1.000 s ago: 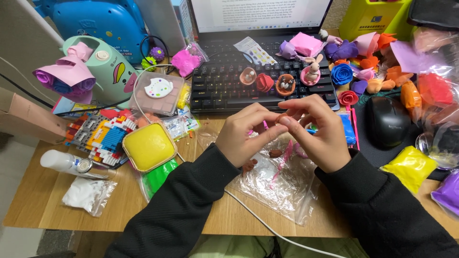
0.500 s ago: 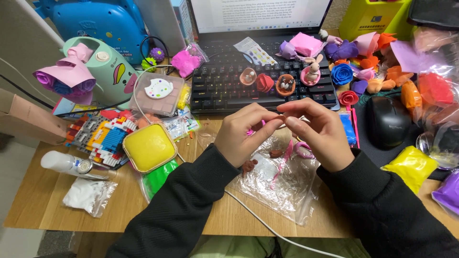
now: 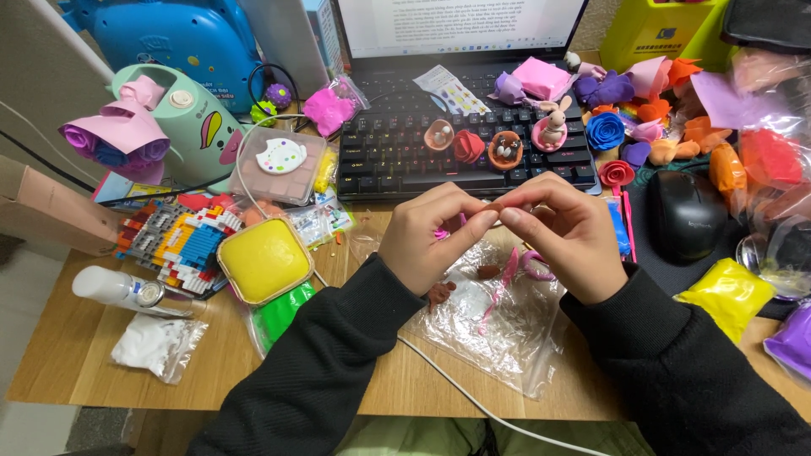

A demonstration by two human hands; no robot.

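Both hands meet above a clear plastic bag (image 3: 507, 325) that lies flat on the wooden desk (image 3: 76, 363), just in front of a black keyboard (image 3: 397, 156). The left hand (image 3: 431, 236) and the right hand (image 3: 566, 236) touch at the fingertips, and together they pinch a small brownish piece of clay (image 3: 492, 205); the grip is narrow, thumbs and forefingers pressed close around it. Most of the piece is hidden by the fingers. On the bag, below the hands, lie pink clay strips (image 3: 507, 270) and small brown clay bits (image 3: 441, 294). A yellow clay block (image 3: 264, 259) in its tray sits left of the left forearm, with a green clay bag (image 3: 283, 311) just beneath it. A black mouse (image 3: 686, 215) rests to the right of the right hand. Small clay figures, among them a red rose (image 3: 469, 145), stand on the keyboard.
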